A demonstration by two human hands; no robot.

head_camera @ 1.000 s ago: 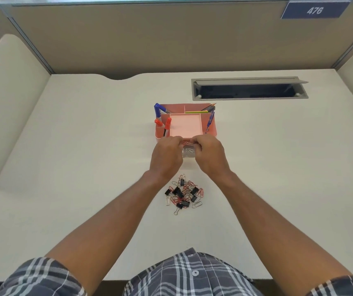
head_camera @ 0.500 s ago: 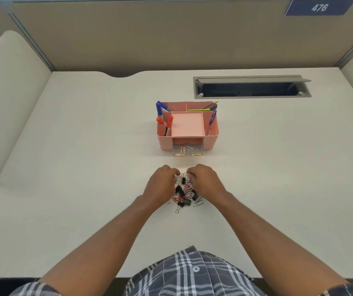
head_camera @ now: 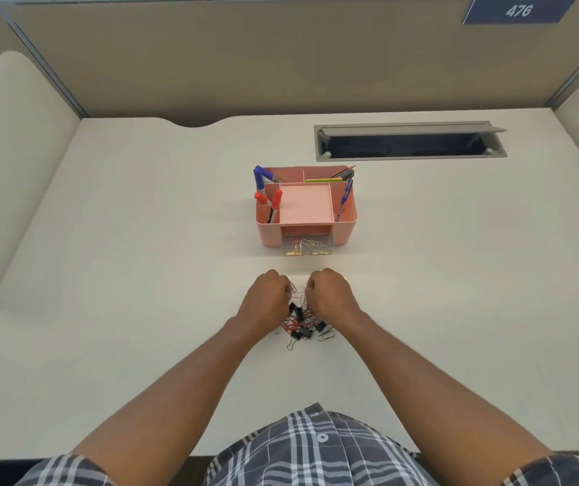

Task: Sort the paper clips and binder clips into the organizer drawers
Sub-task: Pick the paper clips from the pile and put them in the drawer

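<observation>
- Pink plastic organizer [head_camera: 346,229] stands on the cream desk [head_camera: 141,275], well beyond our two hands, its clear front drawer [head_camera: 306,248] pulled out toward us and holding loose paper clips.
- Our left hand [head_camera: 266,303] and right hand [head_camera: 330,300] sit knuckles-up, side by side, over the far edge of the clip pile [head_camera: 302,324], with a narrow gap between them.
- Both fists are curled with the fingers tucked under; a red paper clip [head_camera: 292,288] and some silver ones show in the gap at the fingertips, but we cannot tell whether either hand has actually pinched one.
- Most of the pile lies just on our side of the grip, spilling out from under the heels of both hands: black binder clips [head_camera: 305,332] tangled with red and silver paper clips.
- One binder clip's wire handle [head_camera: 291,344] pokes out nearest to us, and a silver paper clip [head_camera: 326,335] rests at the pile's right edge, below the right wrist.
- Beyond the grip, the organizer's upper compartments hold blue and red markers [head_camera: 259,180] on the left, and a blue pen [head_camera: 346,194] on the right.
- A grey cable hatch [head_camera: 410,141] lies open in the desk, farther off to the right.
</observation>
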